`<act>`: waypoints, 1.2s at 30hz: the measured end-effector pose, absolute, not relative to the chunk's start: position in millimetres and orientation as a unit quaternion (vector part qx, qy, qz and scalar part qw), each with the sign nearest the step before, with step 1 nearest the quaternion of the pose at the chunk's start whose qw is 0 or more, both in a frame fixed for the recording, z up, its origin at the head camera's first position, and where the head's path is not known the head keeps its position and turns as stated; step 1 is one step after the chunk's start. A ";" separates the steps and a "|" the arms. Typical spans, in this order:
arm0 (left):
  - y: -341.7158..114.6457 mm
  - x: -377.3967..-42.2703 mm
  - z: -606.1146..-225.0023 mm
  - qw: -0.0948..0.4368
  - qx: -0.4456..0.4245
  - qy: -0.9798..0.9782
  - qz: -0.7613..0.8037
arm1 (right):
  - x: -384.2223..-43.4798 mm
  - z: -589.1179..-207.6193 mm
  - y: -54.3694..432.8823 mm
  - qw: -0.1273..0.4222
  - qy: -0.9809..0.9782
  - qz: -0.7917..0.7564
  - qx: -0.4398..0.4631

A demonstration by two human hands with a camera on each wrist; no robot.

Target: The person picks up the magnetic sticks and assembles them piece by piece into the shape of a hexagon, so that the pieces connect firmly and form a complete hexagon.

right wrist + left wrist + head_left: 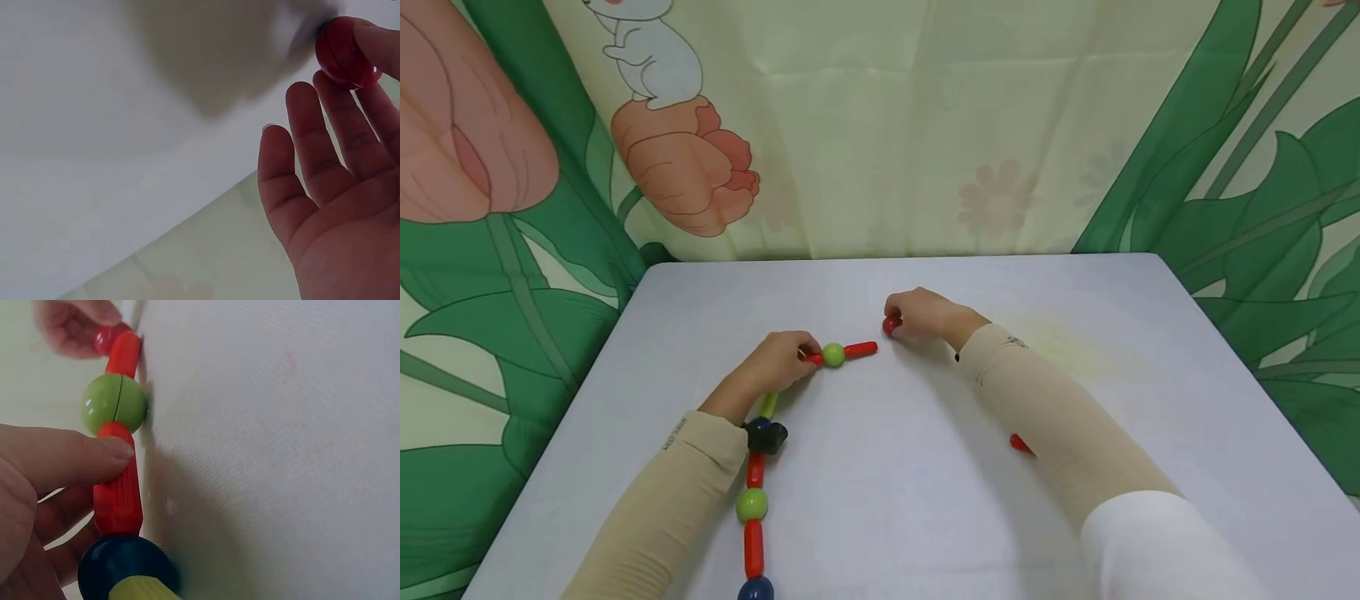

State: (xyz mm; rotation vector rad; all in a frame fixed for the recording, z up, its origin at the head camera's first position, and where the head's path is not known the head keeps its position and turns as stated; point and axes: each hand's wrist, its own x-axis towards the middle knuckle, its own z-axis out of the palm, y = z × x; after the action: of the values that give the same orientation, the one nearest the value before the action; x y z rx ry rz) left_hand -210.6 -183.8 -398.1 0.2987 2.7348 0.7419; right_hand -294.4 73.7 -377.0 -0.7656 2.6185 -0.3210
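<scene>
My left hand (784,360) pinches a red rod (119,500) between thumb and fingers. In the left wrist view this rod joins a dark blue ball (103,562) at its near end and a green ball (833,355) at its far end. Another red rod (861,349) sticks out of the green ball towards the right. My right hand (925,317) holds a red ball (340,53) by thumb and fingertips, a short way beyond that rod's free tip in the head view. The right wrist view shows the other fingers spread.
From the corner near my left wrist, a yellow-green rod (768,405) leads into a chain of red rods, a green ball (752,504) and blue balls (756,589) towards the front. A red piece (1020,443) lies partly hidden by my right forearm on the white table (887,500).
</scene>
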 end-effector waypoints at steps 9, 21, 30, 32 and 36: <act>-182.2 -212.3 -396.3 0.155 0.096 0.952 0.245 | -276.5 -376.3 107.3 0.211 0.936 -0.130 -0.249; -164.8 -216.2 -392.5 0.164 0.110 0.949 0.245 | -255.5 -380.2 125.5 0.204 0.932 -0.163 -0.252; -138.6 -225.6 -391.8 0.162 0.133 0.951 0.226 | -247.2 -385.1 126.7 0.196 0.932 -0.173 -0.250; -134.3 -227.9 -393.8 0.169 0.130 0.951 0.222 | -246.0 -385.9 126.5 0.189 0.933 -0.175 -0.253; -128.5 -231.5 -398.5 0.169 0.130 0.954 0.210 | -244.0 -387.4 126.5 0.180 0.933 -0.175 -0.258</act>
State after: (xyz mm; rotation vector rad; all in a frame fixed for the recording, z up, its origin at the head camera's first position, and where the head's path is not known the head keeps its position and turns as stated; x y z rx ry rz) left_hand -231.5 -128.5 -398.5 0.3701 2.7130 0.5957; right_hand -244.0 126.5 -387.4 -0.7301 2.6368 -0.4948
